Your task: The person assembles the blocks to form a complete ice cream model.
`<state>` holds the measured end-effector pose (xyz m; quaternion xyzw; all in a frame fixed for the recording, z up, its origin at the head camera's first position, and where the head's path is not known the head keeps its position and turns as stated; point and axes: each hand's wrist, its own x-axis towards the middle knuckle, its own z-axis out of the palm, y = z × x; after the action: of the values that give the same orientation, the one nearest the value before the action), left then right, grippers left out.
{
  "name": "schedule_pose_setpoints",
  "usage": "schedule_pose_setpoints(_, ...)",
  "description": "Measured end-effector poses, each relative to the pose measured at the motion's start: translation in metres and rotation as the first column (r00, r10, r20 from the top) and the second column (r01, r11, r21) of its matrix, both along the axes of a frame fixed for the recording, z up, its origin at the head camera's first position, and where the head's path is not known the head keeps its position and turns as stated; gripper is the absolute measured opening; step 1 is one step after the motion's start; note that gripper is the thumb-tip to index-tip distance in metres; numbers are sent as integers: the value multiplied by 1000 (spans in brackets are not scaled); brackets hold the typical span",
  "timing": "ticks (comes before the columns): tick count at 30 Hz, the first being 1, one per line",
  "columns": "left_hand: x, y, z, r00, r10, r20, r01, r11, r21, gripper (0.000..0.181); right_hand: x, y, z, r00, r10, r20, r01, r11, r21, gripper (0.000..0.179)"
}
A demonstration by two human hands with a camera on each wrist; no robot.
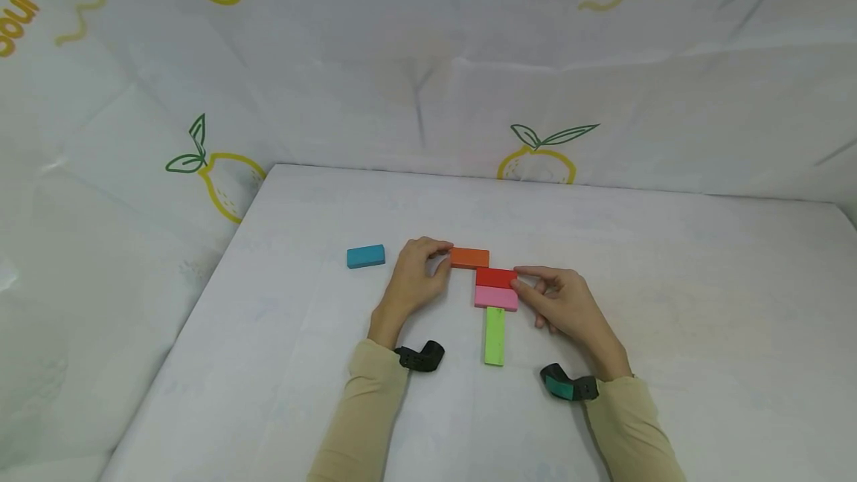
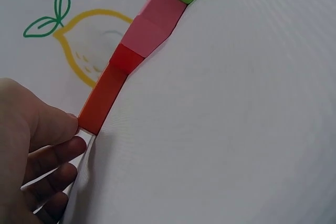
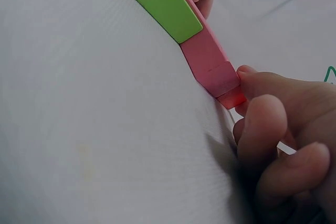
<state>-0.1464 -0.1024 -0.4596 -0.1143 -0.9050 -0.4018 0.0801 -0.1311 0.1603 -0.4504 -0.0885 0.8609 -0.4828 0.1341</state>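
- Foreground: the beige left sleeve (image 1: 358, 415) and right sleeve (image 1: 639, 430) enter from the lower edge of the head view; a black left wrist device (image 1: 422, 357) and a right wrist device (image 1: 569, 385), black with a green patch, lie at the cuffs.
- Left grip (image 1: 413, 277): nearly closed, the bent thumb and index finger pinching the left end of the orange block (image 1: 469, 258); in the left wrist view the remaining fingers curl loosely below the thumb.
- Right grip (image 1: 565, 303): likewise narrow, thumb and index finger grasping the right end of the red block (image 1: 495, 277); the other fingers fold beneath, clear of the blocks.
- Block arrangement: the orange block's right end meets the far left corner of the red block. The pink block (image 1: 495, 298) adjoins the red along its near long side, and the green block (image 1: 494, 337) points toward the person, its far end against the pink.
- Outlying block: the blue block (image 1: 365, 256) lies apart, left of the left grip.
- Support: all five blocks rest on the white bench (image 1: 254, 333).
- Background: a white sheet (image 1: 361, 95) printed with lemons and orange lettering.
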Motion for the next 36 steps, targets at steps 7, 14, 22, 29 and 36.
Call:
schedule_pose_setpoints(7,0,3,-1,1000,-4,-12,4,1000,-20,26,0,0,1,1000,-1,3,1,1000,3,47)
schedule_pose_setpoints(14,0,6,0,1000,-8,-12,8,999,-37,27,-1,1,2,1000,3,7,-3,1000,0,47)
schedule_pose_setpoints(22,0,8,1,1000,-4,-5,4,999,-44,27,0,1,1,1000,4,8,-4,1000,-6,46)
schedule_pose_setpoints(29,0,9,1,1000,-4,-15,3,998,-59,27,0,1,1,1000,1,16,-1,1000,-17,46)
schedule_pose_setpoints(36,1,11,1,1000,-4,-30,2,997,-71,27,0,1,1,1000,1,12,-1,1000,-2,46)
